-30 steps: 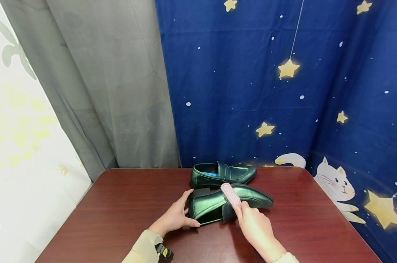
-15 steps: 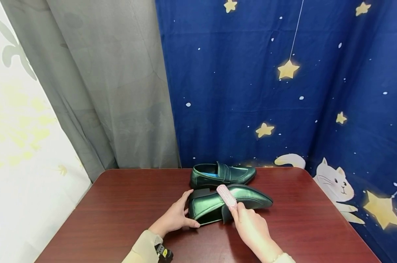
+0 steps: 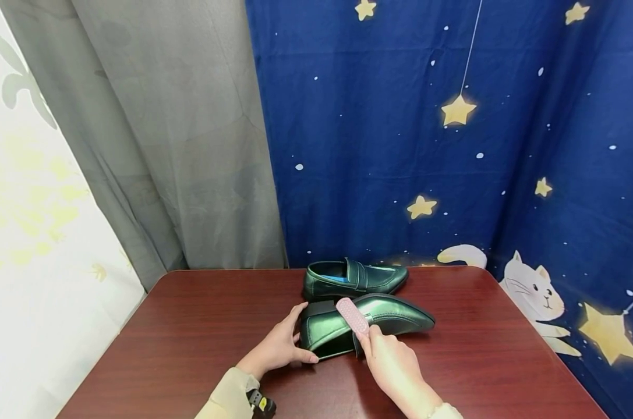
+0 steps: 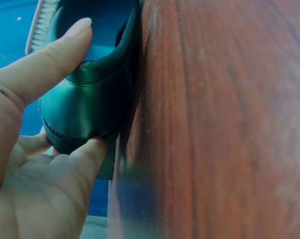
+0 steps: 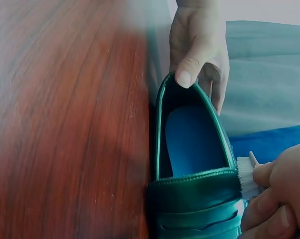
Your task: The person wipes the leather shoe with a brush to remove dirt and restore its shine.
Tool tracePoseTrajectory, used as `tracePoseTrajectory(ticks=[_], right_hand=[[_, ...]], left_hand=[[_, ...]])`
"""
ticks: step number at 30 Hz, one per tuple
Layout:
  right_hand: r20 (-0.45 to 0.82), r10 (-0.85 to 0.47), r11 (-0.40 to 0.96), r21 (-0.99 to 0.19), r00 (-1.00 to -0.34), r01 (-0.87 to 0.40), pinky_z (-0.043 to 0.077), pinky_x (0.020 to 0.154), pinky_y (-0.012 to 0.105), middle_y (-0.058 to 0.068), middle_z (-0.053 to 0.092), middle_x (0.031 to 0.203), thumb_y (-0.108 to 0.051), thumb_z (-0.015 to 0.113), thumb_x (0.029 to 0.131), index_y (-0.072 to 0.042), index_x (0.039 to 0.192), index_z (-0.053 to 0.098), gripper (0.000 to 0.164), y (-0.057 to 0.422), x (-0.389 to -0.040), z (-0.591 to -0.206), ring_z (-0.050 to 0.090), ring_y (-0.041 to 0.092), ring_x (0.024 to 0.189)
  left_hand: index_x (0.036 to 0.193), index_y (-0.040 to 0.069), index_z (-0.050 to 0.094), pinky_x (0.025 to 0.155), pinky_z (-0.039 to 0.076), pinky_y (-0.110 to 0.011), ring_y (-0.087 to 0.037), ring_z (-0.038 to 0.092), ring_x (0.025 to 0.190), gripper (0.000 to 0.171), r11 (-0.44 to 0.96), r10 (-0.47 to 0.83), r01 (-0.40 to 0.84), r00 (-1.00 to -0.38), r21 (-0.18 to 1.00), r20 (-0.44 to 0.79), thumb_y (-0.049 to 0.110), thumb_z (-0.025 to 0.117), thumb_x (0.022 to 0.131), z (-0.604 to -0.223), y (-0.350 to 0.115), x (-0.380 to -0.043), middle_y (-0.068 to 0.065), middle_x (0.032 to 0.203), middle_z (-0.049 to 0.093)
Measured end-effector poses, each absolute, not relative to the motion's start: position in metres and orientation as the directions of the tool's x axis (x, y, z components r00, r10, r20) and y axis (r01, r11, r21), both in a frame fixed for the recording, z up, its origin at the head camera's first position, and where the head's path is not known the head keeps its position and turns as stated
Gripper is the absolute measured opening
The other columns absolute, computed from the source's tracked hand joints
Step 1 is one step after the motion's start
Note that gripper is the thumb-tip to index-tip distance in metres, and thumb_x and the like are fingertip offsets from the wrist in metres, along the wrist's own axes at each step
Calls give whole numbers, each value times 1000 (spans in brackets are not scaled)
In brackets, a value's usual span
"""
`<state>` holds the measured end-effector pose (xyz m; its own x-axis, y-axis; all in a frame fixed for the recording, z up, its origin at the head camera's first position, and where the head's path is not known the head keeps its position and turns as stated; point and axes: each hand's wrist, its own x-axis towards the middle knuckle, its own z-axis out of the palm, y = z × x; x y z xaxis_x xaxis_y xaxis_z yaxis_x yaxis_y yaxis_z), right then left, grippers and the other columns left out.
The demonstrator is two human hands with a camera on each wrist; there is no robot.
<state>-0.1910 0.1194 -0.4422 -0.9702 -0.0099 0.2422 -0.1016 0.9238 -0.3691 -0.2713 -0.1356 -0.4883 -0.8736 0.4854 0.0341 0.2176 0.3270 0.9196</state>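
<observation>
A shiny green loafer (image 3: 400,314) lies tipped on its side, its opening toward me and its toe to the right. My left hand (image 3: 282,343) grips its heel end; in the left wrist view the thumb (image 4: 65,55) lies over the heel's rim and the other fingers reach around the heel. With my right hand (image 3: 395,361) I hold a pink-backed brush (image 3: 352,316) by its handle end. Its white bristles (image 5: 247,177) meet the shoe's upper side near the strap. Behind lies the matching green loafer (image 3: 381,276), upright, with a blue insole.
Both shoes are on a reddish-brown wooden table (image 3: 201,326). A grey curtain (image 3: 206,145) and a blue curtain with stars (image 3: 379,116) hang behind it. A small black device (image 3: 262,402) sits at the left wrist.
My right hand and the brush have slid left along the shoe, from past the strap toward the heel. The left hand and both shoes have stayed in place.
</observation>
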Motion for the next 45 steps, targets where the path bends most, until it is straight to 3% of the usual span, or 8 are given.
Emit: tracePoseTrajectory(ticks=[7, 14, 33, 45], right_hand=[[260, -28, 929, -350, -965, -121, 38, 44, 43, 4, 55, 59, -36, 61, 100, -15, 82, 51, 29, 112, -189, -445, 58, 27, 51], [281, -54, 932, -329, -958, -149, 38, 43, 44, 8, 58, 59, -36, 61, 100, -14, 81, 51, 31, 100, -185, -446, 59, 30, 51], [255, -152, 922, -312, -955, -230, 39, 43, 42, 6, 55, 59, -40, 57, 101, -14, 82, 51, 32, 80, -181, -456, 59, 28, 51], [309, -204, 916, -274, -929, -292, 34, 40, 37, 2, 50, 56, -42, 57, 101, -15, 80, 50, 35, 77, -181, -456, 52, 23, 45]], left_hand=[[160, 10, 18, 109, 44, -47, -35, 33, 149, 121, 309, 485, 219, -874, 926, 45, 10, 95, 67, -490, -136, -271, -19, 163, 25], [161, 8, 16, 109, 44, -50, -40, 32, 148, 122, 321, 485, 223, -874, 920, 42, 11, 94, 68, -488, -136, -269, -20, 166, 17], [160, 9, 17, 104, 49, -45, -38, 37, 146, 120, 321, 477, 216, -878, 922, 39, 9, 94, 68, -487, -135, -268, -21, 163, 26], [160, 8, 17, 104, 49, -43, -35, 36, 147, 120, 374, 466, 248, -883, 894, 50, 14, 94, 69, -489, -135, -269, -19, 166, 20]])
